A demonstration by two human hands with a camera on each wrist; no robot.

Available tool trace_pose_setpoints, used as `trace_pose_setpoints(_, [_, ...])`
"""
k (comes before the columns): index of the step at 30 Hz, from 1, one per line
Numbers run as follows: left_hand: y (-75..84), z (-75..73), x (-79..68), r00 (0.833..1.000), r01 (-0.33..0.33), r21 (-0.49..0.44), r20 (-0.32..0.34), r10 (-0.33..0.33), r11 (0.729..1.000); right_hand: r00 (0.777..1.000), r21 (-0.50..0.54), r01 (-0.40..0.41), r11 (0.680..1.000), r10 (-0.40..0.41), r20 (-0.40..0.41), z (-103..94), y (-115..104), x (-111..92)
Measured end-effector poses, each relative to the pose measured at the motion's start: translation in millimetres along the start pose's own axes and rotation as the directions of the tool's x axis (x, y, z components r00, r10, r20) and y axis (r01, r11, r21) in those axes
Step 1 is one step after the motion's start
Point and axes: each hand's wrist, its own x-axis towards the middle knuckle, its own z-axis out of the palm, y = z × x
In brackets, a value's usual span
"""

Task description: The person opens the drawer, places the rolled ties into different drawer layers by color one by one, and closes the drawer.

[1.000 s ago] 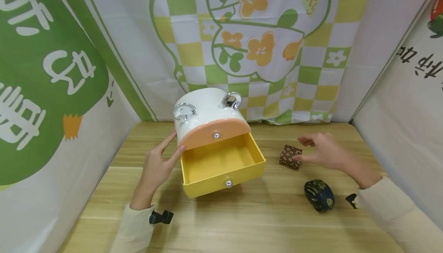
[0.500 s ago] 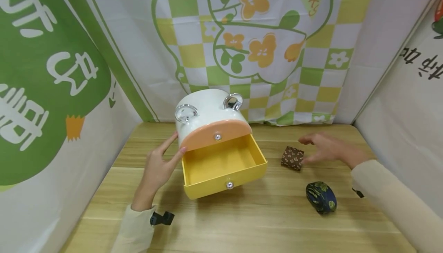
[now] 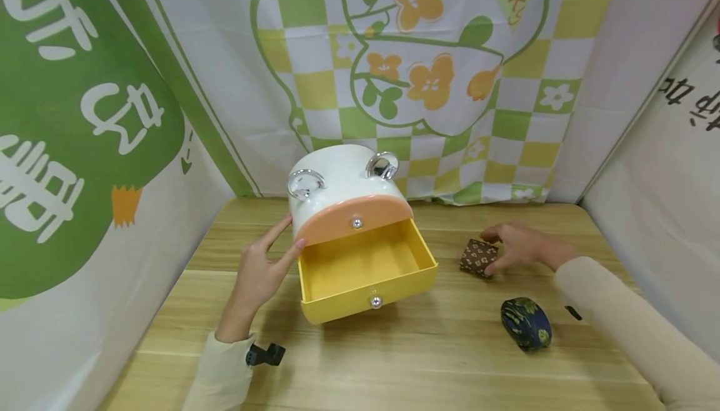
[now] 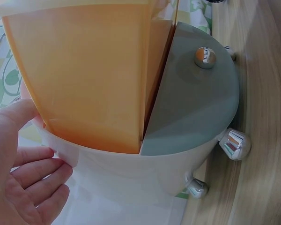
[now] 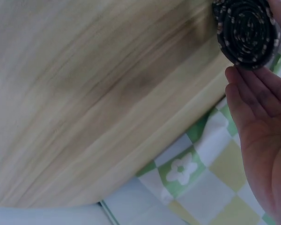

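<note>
A rounded white drawer box [image 3: 333, 177] with two silver ears stands tilted on the table. Its peach top drawer [image 3: 360, 214] is closed, while the yellow drawer [image 3: 368, 295] is pulled out with nothing inside. My left hand [image 3: 260, 273] holds the box's left side, thumb at the front edge and fingers along the wall. In the left wrist view a grey-green lower drawer [image 4: 192, 108] is closed. At the right, my right hand [image 3: 520, 248] pinches a brown flower-patterned fabric roll [image 3: 479, 258] between thumb and fingers. Its coiled end [image 5: 248, 33] shows in the right wrist view.
A dark blue roll [image 3: 525, 323] with a yellow leaf pattern lies in front of the right hand. The wooden table [image 3: 394, 367] ends at a checked cloth [image 3: 506, 148] behind. Printed cloth walls [image 3: 67, 148] rise at both sides.
My right hand has come down and left around the brown roll, its thumb and fingers now closed in on it. The left hand stays on the drawer box. The view has shifted slightly.
</note>
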Motion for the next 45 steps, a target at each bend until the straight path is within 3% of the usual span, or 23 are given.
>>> trace_pose_setpoints(11, [-1.0, 0.8, 0.7, 1.0, -0.014, 0.011, -0.002, 0.014, 1.0, 0.999, 0.046, -0.03, 0.998, 0.029, 0.021, 11.6, 3.4, 6.9])
trace_pose_setpoints(23, [-0.3, -0.1, 0.2, 1.0, -0.012, 0.003, 0.0, 0.012, 1.0, 1.0, 0.049, -0.002, 0.999, 0.002, 0.0, 12.1, -0.2, 8.1])
trace_pose_setpoints(33, [-0.1, -0.3, -0.5, 1.0, 0.003, 0.013, 0.002, -0.003, 1.0, 0.999, 0.049, -0.044, 0.998, 0.046, -0.024, 6.3, 2.1, 2.5])
trace_pose_setpoints(45, [-0.7, 0.5, 0.1, 1.0, 0.017, 0.02, 0.01, -0.018, 1.0, 0.998, 0.056, -0.01, 0.998, 0.013, -0.054, -16.4, -10.4, -10.3])
